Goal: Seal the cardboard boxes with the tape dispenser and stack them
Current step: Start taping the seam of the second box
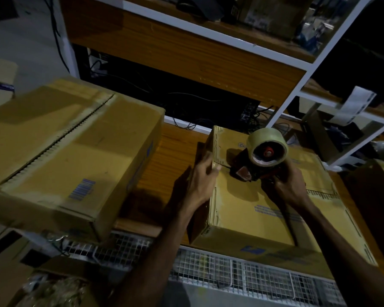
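Now, head view only, dim light. Landmark: the small cardboard box on the wooden worktop, sitting at the worktop's near edge above a wire mesh panel.

Tape dispenser rests on top of the small box, towards its far left corner, roll upright, red hub facing the camera. Right hand is clenched around the dispenser's handle, at the box's top centre. Left hand grips the box's left edge, thumb on top, fingers down the side wall, steadying it. A dark flap seam runs out from under the dispenser head towards the left edge; whether tape is already laid on it cannot be told.

Left of the small box, well apart across bare worktop: a large cardboard box, flaps closed, with a toothed dark line along its centre seam. Behind the small box: white shelving with cables and clutter.

Judgement: taping of the small box is just starting. To do it well, press the tape end over the left edge, keep the left hand bracing so the flaps stay shut, draw the dispenser straight along the seam with steady downward pressure, then tilt to cut past the far edge.
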Tool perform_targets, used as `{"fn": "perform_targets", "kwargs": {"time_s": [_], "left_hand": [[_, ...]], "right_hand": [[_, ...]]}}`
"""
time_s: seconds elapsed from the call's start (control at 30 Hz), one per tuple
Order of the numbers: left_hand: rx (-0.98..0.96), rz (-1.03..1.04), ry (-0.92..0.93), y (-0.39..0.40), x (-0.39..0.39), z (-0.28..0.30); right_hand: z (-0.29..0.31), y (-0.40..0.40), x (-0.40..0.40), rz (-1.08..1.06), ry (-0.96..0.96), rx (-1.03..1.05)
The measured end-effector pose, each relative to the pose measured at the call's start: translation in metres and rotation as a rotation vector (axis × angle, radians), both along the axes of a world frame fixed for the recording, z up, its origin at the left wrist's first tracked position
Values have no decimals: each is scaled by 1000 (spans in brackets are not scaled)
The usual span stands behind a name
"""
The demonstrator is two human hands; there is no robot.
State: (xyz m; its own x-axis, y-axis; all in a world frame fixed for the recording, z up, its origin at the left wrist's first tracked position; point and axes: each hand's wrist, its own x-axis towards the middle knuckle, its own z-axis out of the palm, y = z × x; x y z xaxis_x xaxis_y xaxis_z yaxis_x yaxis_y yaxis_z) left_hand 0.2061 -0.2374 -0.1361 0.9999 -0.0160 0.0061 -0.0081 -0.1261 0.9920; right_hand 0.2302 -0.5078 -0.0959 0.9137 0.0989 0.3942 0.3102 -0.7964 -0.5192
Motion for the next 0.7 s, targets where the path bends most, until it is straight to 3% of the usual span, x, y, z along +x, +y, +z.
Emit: {"fn": "perform_targets", "kwargs": {"time_s": [0.07, 0.23, 0.4, 0.7], "left_hand": [[132, -115, -21, -7, -1, 6], [425, -176, -19, -4, 1, 5], [870, -210, -142, -9, 6, 2], [1345, -187, -30, -23, 5, 18]], "right_hand": [[0, -2, 1, 13, 13, 7], [-1, -8, 4, 51, 14, -31], [-3, -19, 11, 90, 5, -92], [-9, -34, 20, 151, -41, -283]]}}
